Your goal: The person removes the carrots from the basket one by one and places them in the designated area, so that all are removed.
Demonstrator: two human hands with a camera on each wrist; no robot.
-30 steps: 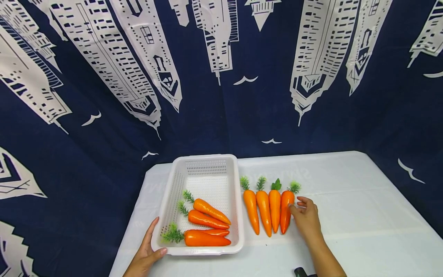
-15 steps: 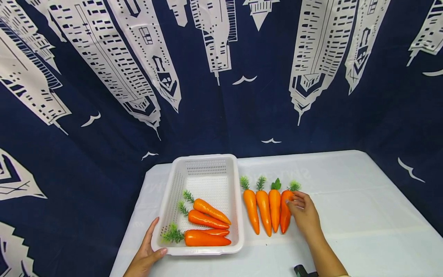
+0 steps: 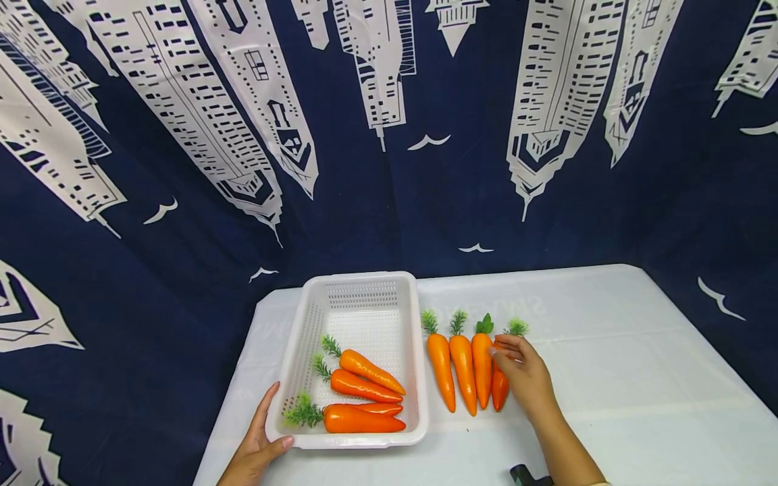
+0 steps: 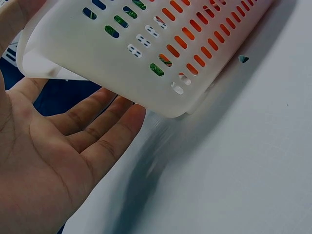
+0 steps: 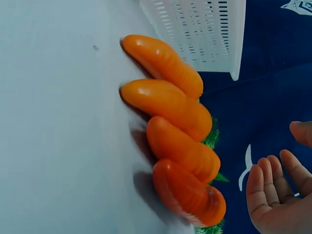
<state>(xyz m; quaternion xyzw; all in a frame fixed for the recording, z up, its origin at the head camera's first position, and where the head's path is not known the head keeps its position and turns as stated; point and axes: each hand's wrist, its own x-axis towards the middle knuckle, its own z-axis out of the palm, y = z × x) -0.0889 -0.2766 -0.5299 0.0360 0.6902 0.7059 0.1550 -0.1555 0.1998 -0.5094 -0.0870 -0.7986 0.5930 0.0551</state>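
My left hand (image 3: 252,435) holds the near left corner of a white plastic basket (image 3: 419,378). Its thumb lies at the near rim and its fingers run along the outer left side; in the left wrist view the fingertips (image 4: 134,117) are against the perforated wall. Several orange toy carrots with green tops lie in the basket, the nearest one (image 3: 365,418) along the near wall. Right of it, several more stand in a row. My right hand (image 3: 527,374) hovers over the rightmost carrot (image 3: 501,390), partly hiding it, with fingers loosely bent and nothing held, apart from the carrots in the right wrist view.
A white cloth-covered table (image 3: 632,378) extends to the right of the carrots. Behind it hangs a navy curtain (image 3: 389,223) with white building prints. A small dark object (image 3: 523,475) shows beside the right forearm at the bottom edge.
My right hand has moved slightly left, from the right side of the rightmost carrot to over its upper part. The left hand, the basket and the carrots have stayed in place.
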